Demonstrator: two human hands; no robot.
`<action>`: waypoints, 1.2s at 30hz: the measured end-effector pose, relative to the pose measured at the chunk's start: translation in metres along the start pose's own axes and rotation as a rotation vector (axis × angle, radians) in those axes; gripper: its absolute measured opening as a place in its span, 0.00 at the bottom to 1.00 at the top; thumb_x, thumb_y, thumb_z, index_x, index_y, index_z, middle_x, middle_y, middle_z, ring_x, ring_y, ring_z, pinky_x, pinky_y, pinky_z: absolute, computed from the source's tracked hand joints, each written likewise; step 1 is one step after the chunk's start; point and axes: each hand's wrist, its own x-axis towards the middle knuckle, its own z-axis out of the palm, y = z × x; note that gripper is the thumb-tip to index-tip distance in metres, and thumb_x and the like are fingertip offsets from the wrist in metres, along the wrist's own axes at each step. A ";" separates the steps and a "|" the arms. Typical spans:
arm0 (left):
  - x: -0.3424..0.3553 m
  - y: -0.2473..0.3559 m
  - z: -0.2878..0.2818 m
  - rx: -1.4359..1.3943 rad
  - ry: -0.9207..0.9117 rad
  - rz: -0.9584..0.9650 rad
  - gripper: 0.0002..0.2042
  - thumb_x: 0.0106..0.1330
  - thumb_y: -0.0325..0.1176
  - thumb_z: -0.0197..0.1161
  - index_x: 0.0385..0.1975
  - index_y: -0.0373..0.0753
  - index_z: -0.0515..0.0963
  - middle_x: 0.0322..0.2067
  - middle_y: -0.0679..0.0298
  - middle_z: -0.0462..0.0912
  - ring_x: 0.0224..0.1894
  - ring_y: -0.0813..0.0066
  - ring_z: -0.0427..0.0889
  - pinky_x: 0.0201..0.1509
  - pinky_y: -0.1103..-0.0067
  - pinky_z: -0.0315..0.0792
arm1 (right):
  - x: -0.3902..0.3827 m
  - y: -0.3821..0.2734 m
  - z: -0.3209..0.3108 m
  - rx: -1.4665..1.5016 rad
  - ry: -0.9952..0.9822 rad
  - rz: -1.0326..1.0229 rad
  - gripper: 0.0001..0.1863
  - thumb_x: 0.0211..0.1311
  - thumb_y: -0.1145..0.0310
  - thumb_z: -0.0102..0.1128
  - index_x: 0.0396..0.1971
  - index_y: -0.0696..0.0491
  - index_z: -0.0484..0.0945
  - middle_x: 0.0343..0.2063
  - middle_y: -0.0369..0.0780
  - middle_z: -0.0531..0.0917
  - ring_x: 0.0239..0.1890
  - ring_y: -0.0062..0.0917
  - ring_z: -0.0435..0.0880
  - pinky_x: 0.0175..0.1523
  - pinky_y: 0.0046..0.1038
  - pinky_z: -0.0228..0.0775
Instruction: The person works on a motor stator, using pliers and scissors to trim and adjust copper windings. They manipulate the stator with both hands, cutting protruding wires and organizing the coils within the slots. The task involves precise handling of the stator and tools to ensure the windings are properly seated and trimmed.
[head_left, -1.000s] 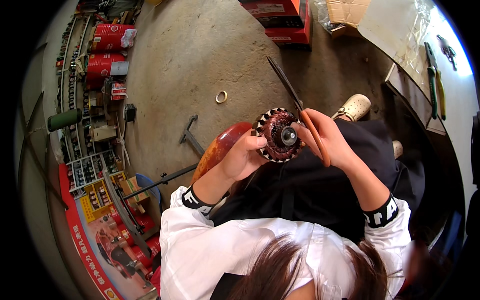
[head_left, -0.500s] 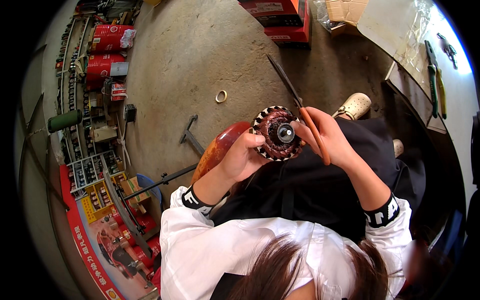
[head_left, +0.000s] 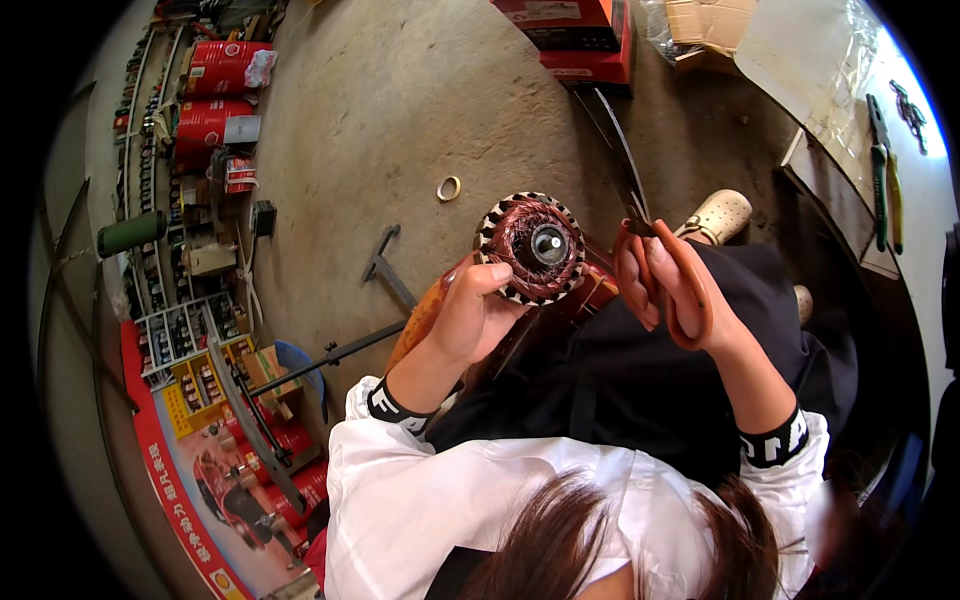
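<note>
The person's left hand (head_left: 476, 316) is up just past the lap's (head_left: 590, 375) far left corner, gripping, thumb (head_left: 489, 278) laid on top. I see the right hand (head_left: 680, 282) above the lap's far side, fingers (head_left: 635, 290) curled in a hold, bare forearm (head_left: 748, 368) slanting over the lap.

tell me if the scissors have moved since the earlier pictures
Yes. Judged against the pale ring on the floor, the scissors have shifted to the right, farther from it, in the right hand.
</note>
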 end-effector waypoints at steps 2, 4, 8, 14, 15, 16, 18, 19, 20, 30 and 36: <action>0.001 0.002 -0.001 -0.031 -0.011 -0.028 0.28 0.62 0.36 0.52 0.62 0.32 0.65 0.57 0.56 0.75 0.59 0.64 0.76 0.67 0.67 0.68 | 0.000 0.002 0.000 0.045 -0.037 -0.013 0.30 0.75 0.43 0.37 0.23 0.55 0.67 0.12 0.33 0.67 0.14 0.17 0.65 0.22 0.18 0.58; 0.001 0.004 0.001 -0.072 -0.038 -0.068 0.28 0.63 0.38 0.51 0.62 0.32 0.65 0.58 0.55 0.75 0.60 0.63 0.75 0.68 0.65 0.67 | 0.000 0.005 -0.002 0.077 -0.110 -0.052 0.31 0.74 0.42 0.38 0.23 0.55 0.67 0.12 0.33 0.67 0.15 0.17 0.66 0.22 0.18 0.58; 0.001 0.004 0.005 0.009 0.002 -0.071 0.35 0.60 0.49 0.56 0.65 0.33 0.62 0.60 0.50 0.72 0.61 0.51 0.74 0.68 0.59 0.67 | -0.003 0.000 -0.004 0.072 -0.161 -0.008 0.29 0.72 0.41 0.45 0.24 0.54 0.67 0.17 0.32 0.70 0.17 0.15 0.70 0.24 0.17 0.63; 0.002 0.007 0.009 -0.087 -0.015 -0.111 0.33 0.62 0.46 0.54 0.65 0.34 0.62 0.61 0.50 0.71 0.62 0.53 0.73 0.69 0.58 0.65 | -0.005 -0.003 -0.003 0.080 -0.192 -0.012 0.28 0.71 0.42 0.46 0.25 0.54 0.67 0.19 0.33 0.71 0.18 0.15 0.71 0.24 0.17 0.63; 0.002 0.007 0.008 -0.128 -0.037 -0.115 0.31 0.63 0.43 0.52 0.65 0.34 0.62 0.61 0.51 0.71 0.62 0.55 0.73 0.70 0.58 0.64 | -0.005 -0.004 -0.003 0.076 -0.195 -0.011 0.28 0.72 0.42 0.46 0.25 0.54 0.67 0.19 0.33 0.71 0.18 0.15 0.71 0.24 0.17 0.63; 0.002 0.007 0.007 -0.169 -0.059 -0.118 0.28 0.64 0.40 0.50 0.64 0.33 0.63 0.61 0.52 0.72 0.62 0.57 0.73 0.71 0.59 0.64 | -0.005 -0.004 -0.003 0.072 -0.199 -0.012 0.28 0.72 0.42 0.46 0.26 0.54 0.68 0.19 0.33 0.71 0.18 0.14 0.70 0.25 0.17 0.63; 0.002 0.007 0.011 -0.082 0.004 -0.105 0.33 0.62 0.46 0.54 0.65 0.34 0.62 0.62 0.50 0.71 0.63 0.54 0.73 0.70 0.58 0.65 | -0.005 0.000 -0.007 0.066 -0.230 -0.034 0.28 0.71 0.42 0.46 0.26 0.55 0.68 0.19 0.33 0.71 0.19 0.14 0.71 0.25 0.17 0.63; 0.002 0.007 0.012 -0.039 0.036 -0.098 0.36 0.60 0.49 0.56 0.66 0.35 0.61 0.62 0.48 0.70 0.63 0.52 0.73 0.69 0.57 0.65 | -0.005 0.002 -0.008 0.063 -0.246 -0.045 0.28 0.71 0.42 0.46 0.26 0.55 0.68 0.19 0.33 0.71 0.19 0.14 0.71 0.25 0.17 0.63; 0.002 0.007 0.011 -0.039 0.021 -0.098 0.36 0.60 0.49 0.57 0.66 0.35 0.61 0.62 0.49 0.70 0.63 0.53 0.73 0.69 0.57 0.65 | -0.005 0.002 -0.007 0.064 -0.264 -0.051 0.28 0.71 0.42 0.46 0.27 0.55 0.68 0.19 0.33 0.71 0.19 0.14 0.71 0.25 0.16 0.63; 0.004 0.001 0.001 0.037 0.075 0.075 0.34 0.59 0.45 0.56 0.64 0.33 0.64 0.60 0.50 0.72 0.62 0.56 0.74 0.72 0.60 0.62 | -0.021 -0.015 0.002 0.067 -0.413 0.095 0.34 0.65 0.32 0.48 0.27 0.54 0.67 0.20 0.34 0.72 0.21 0.16 0.73 0.26 0.18 0.68; 0.004 0.004 -0.002 0.144 0.074 0.151 0.33 0.58 0.44 0.57 0.63 0.32 0.64 0.58 0.49 0.74 0.62 0.54 0.74 0.69 0.60 0.65 | -0.033 -0.008 0.005 0.117 -0.467 0.160 0.36 0.66 0.31 0.44 0.23 0.55 0.68 0.20 0.34 0.71 0.20 0.17 0.74 0.26 0.18 0.67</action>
